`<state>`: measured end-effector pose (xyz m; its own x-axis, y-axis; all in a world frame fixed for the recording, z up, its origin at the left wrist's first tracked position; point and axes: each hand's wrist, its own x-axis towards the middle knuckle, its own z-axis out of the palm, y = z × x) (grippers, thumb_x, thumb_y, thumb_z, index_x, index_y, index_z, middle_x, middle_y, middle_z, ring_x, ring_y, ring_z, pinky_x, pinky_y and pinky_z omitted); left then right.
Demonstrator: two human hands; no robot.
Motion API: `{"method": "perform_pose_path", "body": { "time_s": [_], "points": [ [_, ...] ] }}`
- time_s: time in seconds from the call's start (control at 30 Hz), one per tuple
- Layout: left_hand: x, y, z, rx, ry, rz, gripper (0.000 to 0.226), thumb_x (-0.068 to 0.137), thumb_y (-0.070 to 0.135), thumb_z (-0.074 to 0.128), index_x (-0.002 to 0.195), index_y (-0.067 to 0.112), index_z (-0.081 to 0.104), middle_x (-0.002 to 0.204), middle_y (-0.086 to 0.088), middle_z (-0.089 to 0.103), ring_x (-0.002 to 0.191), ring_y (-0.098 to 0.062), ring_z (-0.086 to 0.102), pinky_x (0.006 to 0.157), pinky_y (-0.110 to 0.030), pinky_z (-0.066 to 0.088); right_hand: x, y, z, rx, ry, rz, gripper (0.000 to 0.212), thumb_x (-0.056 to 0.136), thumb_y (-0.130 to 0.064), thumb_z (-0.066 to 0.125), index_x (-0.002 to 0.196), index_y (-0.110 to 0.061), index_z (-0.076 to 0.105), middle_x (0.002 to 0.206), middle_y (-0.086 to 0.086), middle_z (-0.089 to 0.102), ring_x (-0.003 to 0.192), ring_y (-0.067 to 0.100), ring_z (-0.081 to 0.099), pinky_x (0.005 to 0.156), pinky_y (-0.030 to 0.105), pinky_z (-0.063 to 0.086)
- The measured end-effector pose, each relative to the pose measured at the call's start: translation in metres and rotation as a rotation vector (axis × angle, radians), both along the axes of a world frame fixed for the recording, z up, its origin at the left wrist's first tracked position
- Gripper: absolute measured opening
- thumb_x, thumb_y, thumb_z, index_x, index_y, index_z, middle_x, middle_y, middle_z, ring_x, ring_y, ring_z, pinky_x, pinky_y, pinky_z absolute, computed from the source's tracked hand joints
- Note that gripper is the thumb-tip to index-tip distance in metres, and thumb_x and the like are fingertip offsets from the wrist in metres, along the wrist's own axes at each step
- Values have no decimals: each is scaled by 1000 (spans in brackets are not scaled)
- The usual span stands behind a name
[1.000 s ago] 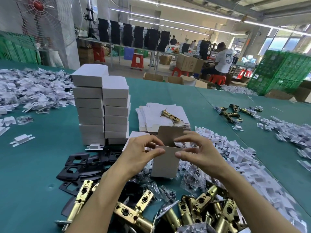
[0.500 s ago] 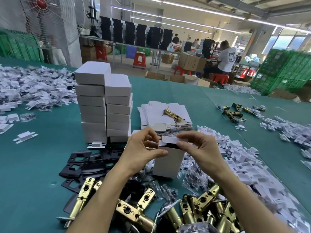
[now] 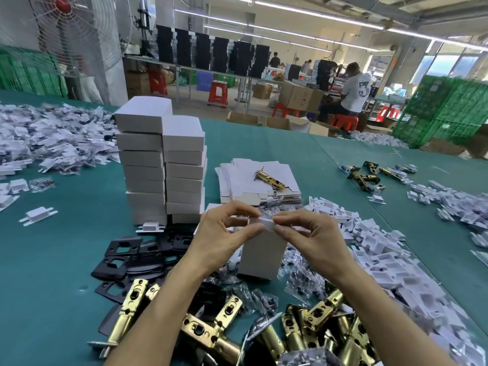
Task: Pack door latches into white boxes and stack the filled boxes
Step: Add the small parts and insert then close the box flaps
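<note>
Surface: green table (image 3: pixel 66 273).
- stacked white boxes (image 3: pixel 161 165): two columns, touching, left of centre, beyond the hands.
- white plastic inserts (image 3: pixel 383 254): loose heap along the right side.
- flat box blanks (image 3: pixel 243 178): pile at centre, behind the hands, with a single latch (image 3: pixel 268 178) lying on top.
- brass latches (image 3: pixel 211 334): heaped at the near edge, under the forearms.
- black plates (image 3: pixel 124 257): overlapping, just left of the left wrist.
- white box (image 3: pixel 262 257): upright, near centre, base among bagged parts. Cannot tell if it rests there.
- left hand (image 3: pixel 224 231) and right hand (image 3: pixel 309 233): each pinches the box's top flap (image 3: pixel 261 223) between thumb and forefinger, fingertips nearly meeting.
</note>
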<state>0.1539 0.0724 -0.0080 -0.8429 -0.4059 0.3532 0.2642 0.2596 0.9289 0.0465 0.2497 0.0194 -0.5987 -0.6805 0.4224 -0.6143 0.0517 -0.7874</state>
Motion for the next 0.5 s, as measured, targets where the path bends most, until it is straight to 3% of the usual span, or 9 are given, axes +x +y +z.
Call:
{"method": "perform_pose_path", "body": {
  "time_s": [0.17,0.5],
  "points": [
    [-3,2,-2,10,4,58,13,85,18,78,93,29,73,97,10,74,92,-11,72,80,-37,61,1,-1,-3,-7,63,-19,25,84,-4,74,103,-20,75,100,-11,73,96,-2,67,81,15,55],
    [-4,0,-4,-44,3,61,13,85,11,78,85,24,75,99,17,75,94,-5,71,75,-20,57,-4,5,-3,52,76,41,29,81,-16,73,109,-22,72,112,-9,70,105,1,66,89,22,56]
  ]
}}
